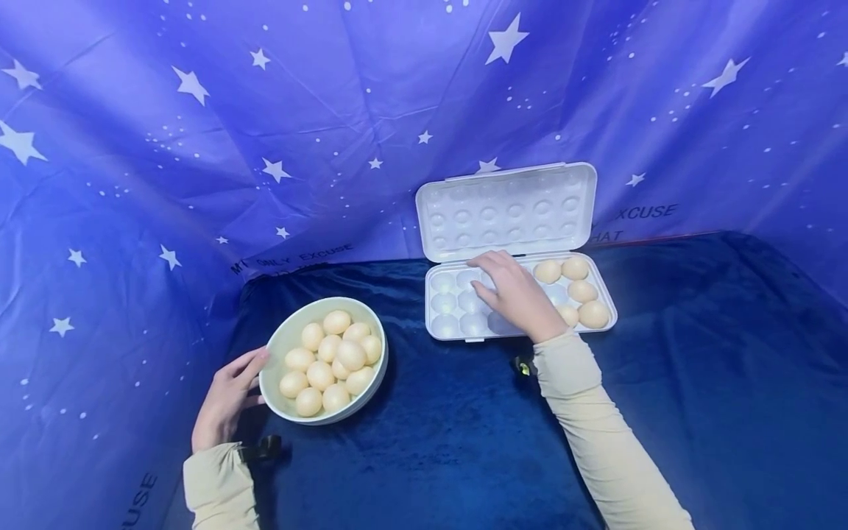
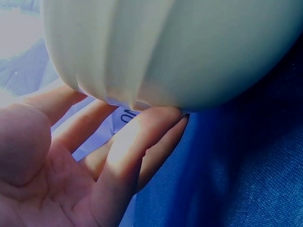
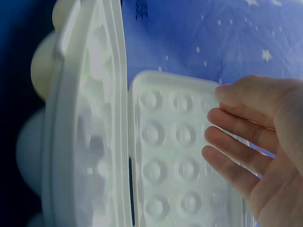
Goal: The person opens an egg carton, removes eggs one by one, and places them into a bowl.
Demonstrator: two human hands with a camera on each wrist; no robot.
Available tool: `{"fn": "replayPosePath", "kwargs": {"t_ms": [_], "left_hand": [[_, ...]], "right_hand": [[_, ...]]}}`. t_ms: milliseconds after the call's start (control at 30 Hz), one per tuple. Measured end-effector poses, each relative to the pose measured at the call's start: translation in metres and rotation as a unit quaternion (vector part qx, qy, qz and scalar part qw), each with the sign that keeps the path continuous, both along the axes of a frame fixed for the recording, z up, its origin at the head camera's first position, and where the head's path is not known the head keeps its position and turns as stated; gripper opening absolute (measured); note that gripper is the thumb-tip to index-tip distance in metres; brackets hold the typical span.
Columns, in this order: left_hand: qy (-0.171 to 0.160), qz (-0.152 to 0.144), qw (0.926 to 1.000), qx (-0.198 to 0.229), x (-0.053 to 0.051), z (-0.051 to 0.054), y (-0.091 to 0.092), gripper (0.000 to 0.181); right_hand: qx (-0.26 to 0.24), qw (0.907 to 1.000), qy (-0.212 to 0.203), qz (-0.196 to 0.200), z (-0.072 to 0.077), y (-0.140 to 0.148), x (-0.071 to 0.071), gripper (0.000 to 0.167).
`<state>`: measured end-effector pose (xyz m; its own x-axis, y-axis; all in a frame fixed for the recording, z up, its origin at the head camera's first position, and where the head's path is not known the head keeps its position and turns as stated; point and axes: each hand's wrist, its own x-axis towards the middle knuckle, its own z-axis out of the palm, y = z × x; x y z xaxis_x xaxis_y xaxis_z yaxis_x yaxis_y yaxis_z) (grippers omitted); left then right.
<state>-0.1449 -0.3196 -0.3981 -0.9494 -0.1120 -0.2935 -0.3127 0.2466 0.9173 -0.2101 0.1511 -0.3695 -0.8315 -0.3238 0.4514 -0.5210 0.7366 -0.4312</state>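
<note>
The left hand [image 1: 225,397] is at the left side of a pale green bowl [image 1: 270,397] piled with several cream eggs [image 1: 321,376]. In the left wrist view its loosely bent fingers [image 2: 142,137] touch the outside of the bowl [image 2: 199,56] near the base. Over the middle of a white egg carton [image 1: 453,337], the right hand [image 1: 520,294] extends with nothing in it. The right wrist view shows its fingers [image 3: 236,142] spread in front of the raised lid [image 3: 170,151]. Several eggs [image 1: 582,291] sit in the carton's right-hand cups; the hand and forearm hide some middle cups.
Dark blue velvety cloth [image 1: 424,456] covers the table. A blue star-printed curtain [image 1: 371,110] hangs behind and at the left. The carton's dimpled lid [image 1: 506,210] stands open toward the curtain. Black straps with small cameras [image 1: 268,447] are at both wrists.
</note>
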Motion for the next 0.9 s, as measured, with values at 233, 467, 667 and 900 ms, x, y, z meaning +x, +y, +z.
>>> {"fn": "replayPosePath", "kwargs": {"t_ms": [233,467,667,900], "left_hand": [[0.0,0.001,1.0,0.008,0.001,0.001,-0.001,0.031],[-0.003,-0.001,1.0,0.003,-0.001,0.0,-0.001,0.047],[-0.005,0.001,1.0,0.008,-0.001,-0.001,-0.001,0.034],[0.001,0.0,0.9999,0.013,0.0,0.0,0.0,0.03]], "right_hand": [[-0.009,0.9987,-0.032,-0.039,0.002,0.02,-0.003,0.033],[-0.01,0.9969,-0.049,-0.062,0.001,0.037,-0.006,0.036],[-0.009,0.9937,-0.078,-0.08,-0.002,0.049,-0.008,0.038],[-0.002,0.9889,-0.111,-0.098,-0.006,0.061,-0.01,0.041]]}}
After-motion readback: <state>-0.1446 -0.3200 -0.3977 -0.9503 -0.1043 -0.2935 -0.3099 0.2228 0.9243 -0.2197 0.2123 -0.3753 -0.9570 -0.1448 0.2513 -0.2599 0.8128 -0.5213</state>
